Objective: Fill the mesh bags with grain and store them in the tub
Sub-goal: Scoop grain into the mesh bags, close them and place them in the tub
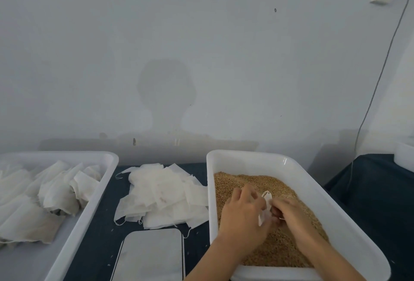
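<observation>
While both forearms reach in from the lower edge, a small white mesh bag (265, 208) is held between the two hands, low over the grain (237, 182). The bag's left side is pinched by the curled fingers of the left hand (243, 213), and its right side is gripped by the right hand (291, 213), whose fingers are bent down toward the grain; whether grain is already inside the bag cannot be told, since the cloth is blurred. Beneath both hands the grain is heaped in a white tub (336, 204), which it fills to well below the rim. Just left of the left forearm a flat grey metal plate (152, 256) is seen on the dark tabletop (96, 224). Beyond that plate, left of the left hand, a loose pile of empty mesh bags (163, 193) is spread beside the tub wall. Farther left, well apart from the hands, a second white tub (98, 193) is seen with filled bags (60, 191) laid in overlapping rows. Behind everything a pale wall (201, 34) is crossed at the far right by a thin cable (380, 74).
</observation>
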The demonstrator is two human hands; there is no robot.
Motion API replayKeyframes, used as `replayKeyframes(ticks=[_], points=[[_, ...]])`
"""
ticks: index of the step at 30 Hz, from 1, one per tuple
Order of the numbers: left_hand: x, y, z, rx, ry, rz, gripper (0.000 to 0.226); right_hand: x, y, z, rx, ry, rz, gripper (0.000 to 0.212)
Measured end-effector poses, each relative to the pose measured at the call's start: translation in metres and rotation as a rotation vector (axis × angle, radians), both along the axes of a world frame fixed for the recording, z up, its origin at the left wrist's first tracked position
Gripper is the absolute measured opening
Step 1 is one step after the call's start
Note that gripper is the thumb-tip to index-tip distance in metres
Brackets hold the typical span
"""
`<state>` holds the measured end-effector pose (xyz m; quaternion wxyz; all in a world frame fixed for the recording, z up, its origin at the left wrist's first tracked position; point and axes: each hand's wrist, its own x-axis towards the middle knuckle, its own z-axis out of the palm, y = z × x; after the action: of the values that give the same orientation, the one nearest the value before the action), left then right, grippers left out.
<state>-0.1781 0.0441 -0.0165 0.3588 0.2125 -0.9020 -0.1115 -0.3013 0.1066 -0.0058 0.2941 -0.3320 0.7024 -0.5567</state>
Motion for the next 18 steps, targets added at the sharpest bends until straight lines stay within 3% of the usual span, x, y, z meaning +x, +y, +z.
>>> replayKeyframes(ticks=[4,5,8,10,12,13,16,18], points=[[0.002,-0.002,0.004,-0.072,0.087,-0.002,0.015,-0.003,0.001,0.005,0.037,-0.014,-0.030,0.039],[0.002,-0.002,0.004,-0.077,0.104,0.017,0.012,-0.007,0.001,0.005,0.108,0.112,-0.026,0.033],[0.004,0.001,0.005,-0.008,0.084,0.056,0.017,-0.023,0.003,-0.001,0.567,0.735,0.113,0.007],[0.004,-0.001,0.006,0.087,0.056,0.099,0.021,-0.031,0.001,-0.008,0.735,0.938,0.139,0.026],[0.003,-0.002,0.007,0.132,0.056,0.139,0.022,-0.034,-0.002,-0.009,0.756,1.073,0.073,0.041],[0.003,-0.002,0.008,0.142,0.060,0.150,0.022,-0.034,-0.004,-0.007,0.776,1.098,0.055,0.043],[0.006,-0.002,0.012,0.178,0.107,0.169,0.018,-0.036,-0.004,-0.004,0.823,1.063,0.144,0.018],[0.008,-0.005,0.015,0.193,0.135,0.174,0.015,-0.040,-0.002,-0.001,0.805,1.022,0.198,0.024]])
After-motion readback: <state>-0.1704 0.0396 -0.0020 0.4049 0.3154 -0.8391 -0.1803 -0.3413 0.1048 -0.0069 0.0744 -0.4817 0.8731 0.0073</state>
